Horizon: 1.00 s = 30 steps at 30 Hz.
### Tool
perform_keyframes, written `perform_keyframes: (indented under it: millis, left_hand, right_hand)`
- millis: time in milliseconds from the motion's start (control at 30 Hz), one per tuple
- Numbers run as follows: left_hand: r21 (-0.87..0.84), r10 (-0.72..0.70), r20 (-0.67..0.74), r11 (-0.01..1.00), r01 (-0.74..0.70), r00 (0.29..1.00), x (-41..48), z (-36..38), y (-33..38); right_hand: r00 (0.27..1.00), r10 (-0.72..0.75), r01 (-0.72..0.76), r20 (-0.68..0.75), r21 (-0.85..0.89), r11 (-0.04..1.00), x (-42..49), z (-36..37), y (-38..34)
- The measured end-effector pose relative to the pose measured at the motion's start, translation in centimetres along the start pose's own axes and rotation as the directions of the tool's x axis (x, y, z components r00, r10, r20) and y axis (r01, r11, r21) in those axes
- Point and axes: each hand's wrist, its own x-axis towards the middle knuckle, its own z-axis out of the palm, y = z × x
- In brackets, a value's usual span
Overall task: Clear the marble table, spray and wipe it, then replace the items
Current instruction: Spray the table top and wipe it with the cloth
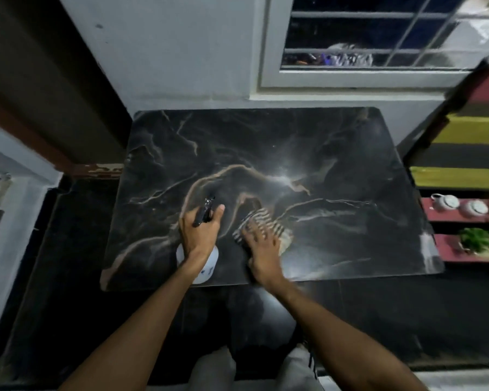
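On the dark veined marble surface, the left hand grips a white spray bottle while the right hand, fingers flat, presses a striped cloth; overlapping strokes should wipe best.

Cloth on table, right of bottle

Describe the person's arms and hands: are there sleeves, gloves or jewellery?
The left arm and right arm are bare as far as the picture shows, no sleeve in view. The left hand and right hand wear no gloves. No watch or ring shows, though the right hand is blurred.
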Motion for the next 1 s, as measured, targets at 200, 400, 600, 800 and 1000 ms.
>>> perform_keyframes:
  millis: [200, 400, 600, 800, 1000]
  left_hand:
    - [0.049, 0.047, 0.038, 0.998, -0.049, 0.998, -6.7, 7.8, 3.8]
    - [0.09, 0.019, 0.071, 0.996, -0.025, 0.997, -12.1, 15.0, 6.9]
    - [0.088, -0.007, 0.14, 0.996, -0.006, 0.99, -15.0, 20.3, 8.8]
    - [0.09, 0.049, 0.135, 0.994, -0.062, 0.99, -15.6, 23.2, 10.1]
    - [0.111, 0.041, 0.135, 0.992, -0.057, 0.99, -14.3, 24.7, 10.5]
  right_hand:
    - [0.996, 0.078, -0.082, -0.04, -0.093, 0.992, -6.2, -5.8, 12.9]
    - [0.998, 0.054, -0.054, 0.01, -0.035, 0.998, -10.5, -7.6, 16.0]
    - [0.935, 0.312, -0.323, -0.168, -0.04, 0.946, -12.8, -13.0, 27.0]
    - [0.812, 0.553, -0.548, -0.187, 0.081, 0.833, -12.3, -14.9, 27.9]
    - [0.919, 0.356, -0.357, -0.168, 0.026, 0.934, -10.7, -15.2, 31.0]
